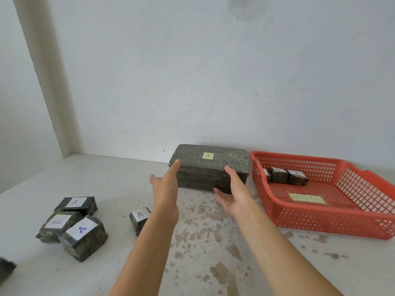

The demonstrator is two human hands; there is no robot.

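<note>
So the pale, stained worktop (111,178) is running right up to a white wall. A red plastic basket (320,221) is sitting on its right side, holding three small wrapped blocks (297,177) against its far left wall. The big wrapped box (205,165) is sitting at the back against the wall, just left of the basket. The left hand (165,189) is reaching in with its grip spread, fingers straight, with a fingertip touching the box's near left top corner. The right hand (234,193) is also spread open, fingers lying on the box's front right face. A pile of three labelled blocks (72,227) is lying far left, and a single block (139,221) is peeking out beside the left forearm
</note>
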